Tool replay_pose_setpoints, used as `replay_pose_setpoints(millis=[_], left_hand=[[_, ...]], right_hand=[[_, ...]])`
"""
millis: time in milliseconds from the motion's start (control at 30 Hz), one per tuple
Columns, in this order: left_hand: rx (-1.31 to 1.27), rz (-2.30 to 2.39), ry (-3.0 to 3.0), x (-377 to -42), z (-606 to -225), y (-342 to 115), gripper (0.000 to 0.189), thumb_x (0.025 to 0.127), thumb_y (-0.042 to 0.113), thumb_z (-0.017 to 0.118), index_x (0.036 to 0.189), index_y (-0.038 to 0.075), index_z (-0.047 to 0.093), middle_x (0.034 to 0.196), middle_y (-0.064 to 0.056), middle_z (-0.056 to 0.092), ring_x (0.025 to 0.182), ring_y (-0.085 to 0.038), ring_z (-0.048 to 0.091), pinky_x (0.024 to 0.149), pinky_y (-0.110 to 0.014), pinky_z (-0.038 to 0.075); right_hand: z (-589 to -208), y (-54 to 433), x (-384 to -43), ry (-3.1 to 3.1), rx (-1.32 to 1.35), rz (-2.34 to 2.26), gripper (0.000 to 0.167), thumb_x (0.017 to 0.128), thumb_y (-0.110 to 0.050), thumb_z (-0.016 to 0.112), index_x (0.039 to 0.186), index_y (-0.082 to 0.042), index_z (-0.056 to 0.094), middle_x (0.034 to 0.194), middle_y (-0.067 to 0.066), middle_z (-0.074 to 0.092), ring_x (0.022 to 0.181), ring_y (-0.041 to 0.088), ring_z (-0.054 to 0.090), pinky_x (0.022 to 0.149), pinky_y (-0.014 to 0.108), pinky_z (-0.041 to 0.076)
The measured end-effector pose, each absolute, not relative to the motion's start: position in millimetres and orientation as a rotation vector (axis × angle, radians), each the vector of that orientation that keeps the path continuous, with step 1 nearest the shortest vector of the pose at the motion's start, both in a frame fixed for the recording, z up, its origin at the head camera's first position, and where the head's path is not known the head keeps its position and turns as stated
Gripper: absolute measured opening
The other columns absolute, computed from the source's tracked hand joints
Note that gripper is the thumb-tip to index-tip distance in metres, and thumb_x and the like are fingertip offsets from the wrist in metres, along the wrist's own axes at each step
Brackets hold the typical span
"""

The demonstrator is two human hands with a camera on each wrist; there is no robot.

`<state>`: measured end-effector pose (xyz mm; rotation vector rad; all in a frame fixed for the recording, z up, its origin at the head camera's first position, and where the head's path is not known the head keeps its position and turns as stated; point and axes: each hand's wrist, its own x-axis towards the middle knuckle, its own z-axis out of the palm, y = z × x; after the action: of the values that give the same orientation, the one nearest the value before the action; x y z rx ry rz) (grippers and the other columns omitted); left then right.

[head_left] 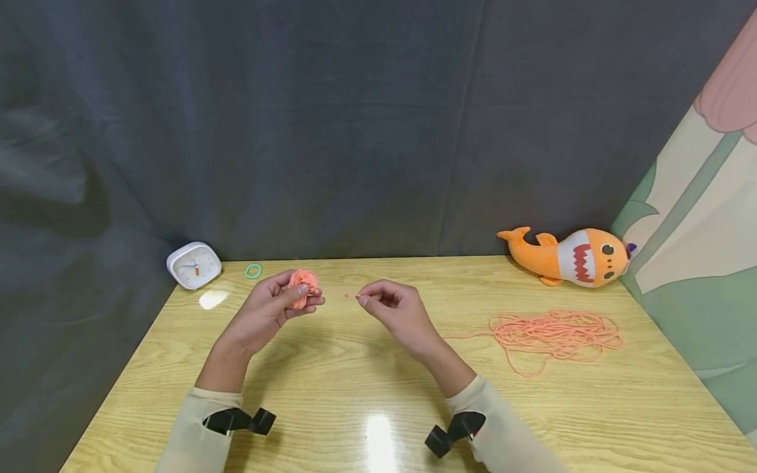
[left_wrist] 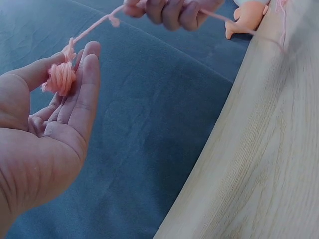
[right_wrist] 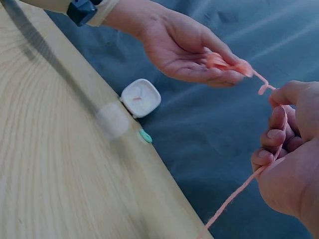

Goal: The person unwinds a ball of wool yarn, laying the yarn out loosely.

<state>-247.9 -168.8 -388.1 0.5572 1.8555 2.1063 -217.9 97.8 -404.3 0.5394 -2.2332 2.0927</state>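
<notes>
Coral in the head view: holding a yarn ball [head_left: 303,280] between thumb and fingers of the left hand [head_left: 258,318] over a wooden table [head_left: 331,394], well left of a loose yarn heap [head_left: 556,334]. From the left wrist: stretching a strand [left_wrist: 92,28] toward the right hand [head_left: 397,312]. From the right wrist: pinching that strand between right thumb and finger.

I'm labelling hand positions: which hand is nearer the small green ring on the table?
Left. The left hand, holding a wound coral-pink yarn bundle, is just right of the ring; the right hand, holding the strand, is farther right.
</notes>
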Motion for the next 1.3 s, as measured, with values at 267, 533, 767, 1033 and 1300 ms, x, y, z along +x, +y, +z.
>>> replay_pose_setpoints(millis=[267,533,767,1033,1300], left_hand=[[0.573,2.111,1.839,-248,-389,-170,0.016,0.107,0.011,0.055,0.122,0.006,0.059,0.108,0.000,0.071,0.103,-0.012,0.075,0.091,-0.026,0.061],[0.600,2.117,1.828,-250,-391,-170,0.015,0.107,0.010,0.055,0.121,0.006,0.059,0.108,0.000,0.069,0.104,-0.013,0.075,0.091,-0.026,0.061],[0.582,2.110,1.842,-249,-390,-171,0.017,0.107,0.010,0.055,0.123,0.005,0.058,0.110,0.000,0.069,0.104,-0.013,0.075,0.091,-0.026,0.061],[0.560,2.118,1.844,-249,-389,-173,0.021,0.107,0.011,0.056,0.126,0.003,0.056,0.110,0.000,0.070,0.104,-0.012,0.075,0.090,-0.026,0.061],[0.557,2.120,1.854,-249,-388,-176,0.021,0.107,0.012,0.057,0.126,0.004,0.056,0.111,0.000,0.070,0.104,-0.012,0.075,0.091,-0.026,0.061]], right_hand=[[-398,132,-217,-2.203,0.465,2.070,0.021,0.101,-0.018,0.068,0.110,0.000,0.072,0.087,-0.006,0.064,0.074,0.010,0.048,0.065,0.023,0.043],[-389,158,-214,-2.204,0.407,1.999,0.022,0.100,-0.019,0.069,0.111,0.001,0.071,0.088,-0.006,0.062,0.077,0.010,0.048,0.066,0.024,0.044],[-385,173,-211,-2.203,0.393,1.951,0.020,0.102,-0.020,0.067,0.110,-0.002,0.071,0.084,-0.005,0.059,0.077,0.012,0.050,0.068,0.025,0.046],[-383,190,-210,-2.160,0.330,1.958,0.008,0.102,-0.016,0.066,0.102,-0.014,0.074,0.077,-0.006,0.054,0.073,0.010,0.048,0.065,0.025,0.045],[-381,210,-209,-2.030,0.307,2.029,0.009,0.102,-0.011,0.065,0.101,-0.010,0.073,0.074,-0.005,0.050,0.069,0.011,0.044,0.063,0.027,0.041]])
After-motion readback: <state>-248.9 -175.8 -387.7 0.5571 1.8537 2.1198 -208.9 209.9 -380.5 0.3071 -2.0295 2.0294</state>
